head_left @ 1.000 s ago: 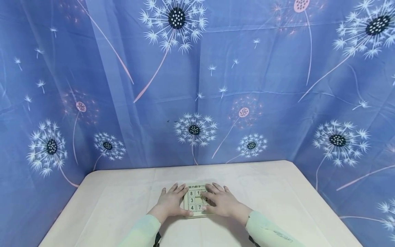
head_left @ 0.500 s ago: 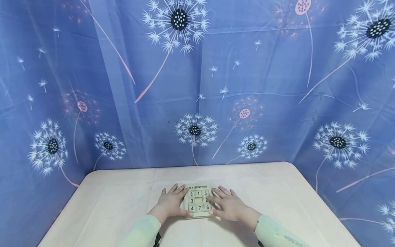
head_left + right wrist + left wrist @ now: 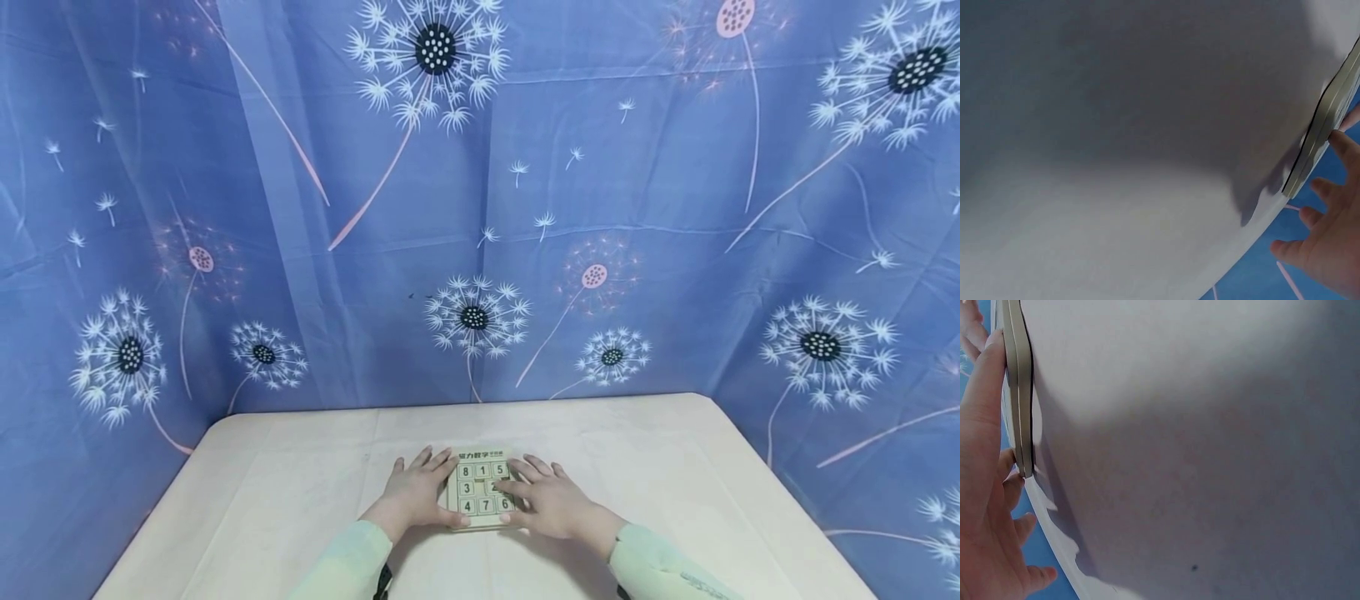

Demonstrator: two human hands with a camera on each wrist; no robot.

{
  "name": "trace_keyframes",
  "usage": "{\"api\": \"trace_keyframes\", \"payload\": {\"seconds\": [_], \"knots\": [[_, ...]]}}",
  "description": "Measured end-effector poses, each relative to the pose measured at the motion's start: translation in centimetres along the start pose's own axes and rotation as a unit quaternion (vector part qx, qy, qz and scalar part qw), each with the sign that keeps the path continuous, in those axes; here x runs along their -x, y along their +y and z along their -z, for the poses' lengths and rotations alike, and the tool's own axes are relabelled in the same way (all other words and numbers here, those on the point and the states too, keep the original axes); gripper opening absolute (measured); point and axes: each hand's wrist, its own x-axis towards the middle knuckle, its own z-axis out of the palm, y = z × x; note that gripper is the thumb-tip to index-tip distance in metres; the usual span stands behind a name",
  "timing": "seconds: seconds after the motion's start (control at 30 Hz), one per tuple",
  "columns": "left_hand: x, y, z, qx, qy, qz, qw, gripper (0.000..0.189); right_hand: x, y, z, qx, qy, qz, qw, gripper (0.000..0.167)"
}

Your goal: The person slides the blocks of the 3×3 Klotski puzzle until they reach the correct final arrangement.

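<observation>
A pale-yellow sliding number puzzle (image 3: 480, 521) lies flat on the table in the head view. Its tiles read 8, 1, 5 along the top row and 4, 7, 6 along the bottom. In the middle row are the 3 tile (image 3: 467, 488) and the partly covered 2 tile (image 3: 492, 487). My left hand (image 3: 420, 493) holds the board's left side, thumb near the front corner, fingers toward the back. My right hand (image 3: 551, 502) is at the right side. Its index finger touches the 2 tile, with the thumb by the bottom right corner. The left wrist view shows the board's edge (image 3: 1017, 394) side-on.
A cream-covered table (image 3: 300, 467) surrounds the puzzle. Behind it and along both sides hangs a blue cloth (image 3: 360, 333) printed with dandelions.
My right hand first drew back to the right, uncovering the 5 and 6, then came in again to the left. The 2 tile has slid left into the middle gap. My left hand has stayed put.
</observation>
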Motion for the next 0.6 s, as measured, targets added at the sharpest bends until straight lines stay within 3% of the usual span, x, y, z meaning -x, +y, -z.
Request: {"api": "trace_keyframes", "payload": {"seconds": [0.6], "knots": [[0.1, -0.1, 0.2, 0.005, -0.002, -0.004, 1.0000, 0.103, -1.2, -0.8, -0.2, -0.010, -0.005, 0.001, 0.9999, 0.059]]}}
